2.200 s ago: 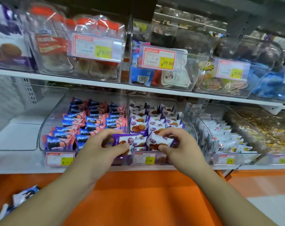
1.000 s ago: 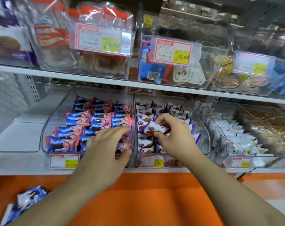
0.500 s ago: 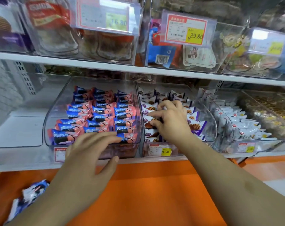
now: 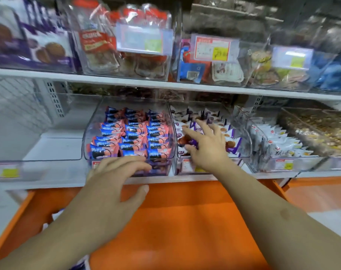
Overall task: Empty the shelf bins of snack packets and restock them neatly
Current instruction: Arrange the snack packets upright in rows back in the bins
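Nearest the camera lies the orange ledge [image 4: 185,221] below the shelf, crossed by both forearms. The left hand [image 4: 115,182] hovers over the ledge at the front lip of the clear bin [image 4: 91,133] of blue-and-pink packets [image 4: 130,133], its fingers straight and loosely spread, holding nothing; half a second ago it sat much the same, and a second ago it reached a little further over that bin's front. The right hand [image 4: 206,147] is inside the neighbouring bin [image 4: 243,137], lying on the white-and-purple biscuit packets [image 4: 232,145]. Its fingers are now fanned out flat across the packets, where a second ago they pinched one packet and half a second ago were curled among them. To the right stand a bin of white packets [image 4: 279,141] and one of loose mixed snacks [image 4: 321,129]. Above, the upper shelf [image 4: 107,82] carries clear bins with price tags [image 4: 212,47], blurred here by the camera tilting back up.
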### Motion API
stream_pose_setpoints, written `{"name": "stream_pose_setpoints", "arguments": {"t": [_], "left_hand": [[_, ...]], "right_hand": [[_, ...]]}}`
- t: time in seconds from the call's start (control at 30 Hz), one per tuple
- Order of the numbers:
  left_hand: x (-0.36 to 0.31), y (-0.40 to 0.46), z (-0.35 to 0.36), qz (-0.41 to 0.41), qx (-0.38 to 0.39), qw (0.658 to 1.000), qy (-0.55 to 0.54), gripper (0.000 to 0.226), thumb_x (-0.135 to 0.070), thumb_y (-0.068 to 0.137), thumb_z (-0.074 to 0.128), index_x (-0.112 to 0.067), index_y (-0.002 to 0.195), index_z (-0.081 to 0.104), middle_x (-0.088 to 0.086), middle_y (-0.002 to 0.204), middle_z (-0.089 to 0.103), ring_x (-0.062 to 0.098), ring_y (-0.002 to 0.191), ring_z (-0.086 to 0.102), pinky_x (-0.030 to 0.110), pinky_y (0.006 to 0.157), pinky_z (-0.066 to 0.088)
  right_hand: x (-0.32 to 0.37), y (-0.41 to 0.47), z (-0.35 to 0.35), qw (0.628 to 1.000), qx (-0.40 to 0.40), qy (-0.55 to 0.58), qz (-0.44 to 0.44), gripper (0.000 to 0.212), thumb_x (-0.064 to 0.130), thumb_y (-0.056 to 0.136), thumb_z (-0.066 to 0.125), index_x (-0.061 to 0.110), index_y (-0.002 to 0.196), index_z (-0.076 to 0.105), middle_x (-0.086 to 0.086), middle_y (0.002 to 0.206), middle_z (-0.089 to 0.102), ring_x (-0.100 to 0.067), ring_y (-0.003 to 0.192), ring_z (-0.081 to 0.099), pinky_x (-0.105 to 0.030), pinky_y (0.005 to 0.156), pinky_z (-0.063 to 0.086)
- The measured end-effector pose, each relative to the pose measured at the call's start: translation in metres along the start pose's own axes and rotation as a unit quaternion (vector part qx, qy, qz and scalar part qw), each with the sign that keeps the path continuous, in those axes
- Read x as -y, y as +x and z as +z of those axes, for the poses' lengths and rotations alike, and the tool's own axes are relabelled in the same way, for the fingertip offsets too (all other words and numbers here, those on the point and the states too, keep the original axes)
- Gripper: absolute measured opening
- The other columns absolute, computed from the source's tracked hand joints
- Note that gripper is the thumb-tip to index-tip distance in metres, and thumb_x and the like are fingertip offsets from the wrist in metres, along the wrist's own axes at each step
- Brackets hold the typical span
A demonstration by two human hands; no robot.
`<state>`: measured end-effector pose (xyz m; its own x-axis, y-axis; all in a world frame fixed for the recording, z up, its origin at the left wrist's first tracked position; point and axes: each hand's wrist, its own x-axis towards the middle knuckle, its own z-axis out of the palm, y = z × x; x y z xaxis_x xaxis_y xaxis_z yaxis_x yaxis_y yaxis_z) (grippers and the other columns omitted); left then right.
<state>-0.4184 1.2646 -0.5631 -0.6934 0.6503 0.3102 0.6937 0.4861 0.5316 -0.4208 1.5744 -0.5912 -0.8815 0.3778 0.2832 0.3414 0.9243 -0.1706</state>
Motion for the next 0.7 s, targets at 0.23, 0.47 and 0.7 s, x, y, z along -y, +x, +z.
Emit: {"name": "stream_pose_setpoints", "arguments": {"t": [0.23,0.47,0.7], "left_hand": [[0.007,-0.036,-0.028,-0.097,-0.005,0.990,-0.104,0.015,-0.042,0.095,0.068,-0.045,0.109,0.068,-0.028,0.114,0.066,-0.001,0.104,0.065,0.008,0.085,0.046],[0.082,-0.081,-0.075,-0.173,0.111,0.974,-0.097,0.019,-0.047,0.087,0.077,-0.044,0.105,0.071,-0.017,0.104,0.075,-0.001,0.097,0.070,0.036,0.098,0.055],[0.192,-0.132,-0.063,-0.237,0.167,0.956,-0.034,0.048,-0.039,0.090,0.079,-0.047,0.132,0.056,-0.019,0.136,0.060,0.005,0.121,0.060,0.025,0.103,0.047]], "right_hand": [[0.037,-0.084,-0.052,0.996,0.036,0.078,-0.022,0.050,0.038,0.103,0.062,0.036,0.151,0.052,-0.007,0.157,0.040,-0.032,0.144,0.028,-0.050,0.121,0.030],[0.100,-0.158,-0.042,0.970,0.166,0.147,-0.099,0.041,0.035,0.103,0.064,0.031,0.143,0.061,0.004,0.140,0.056,-0.014,0.134,0.046,-0.024,0.115,0.035],[0.169,-0.166,0.052,0.930,0.306,0.162,-0.122,0.046,0.041,0.101,0.066,0.043,0.145,0.055,0.009,0.141,0.056,-0.014,0.129,0.052,-0.039,0.107,0.047]]}}
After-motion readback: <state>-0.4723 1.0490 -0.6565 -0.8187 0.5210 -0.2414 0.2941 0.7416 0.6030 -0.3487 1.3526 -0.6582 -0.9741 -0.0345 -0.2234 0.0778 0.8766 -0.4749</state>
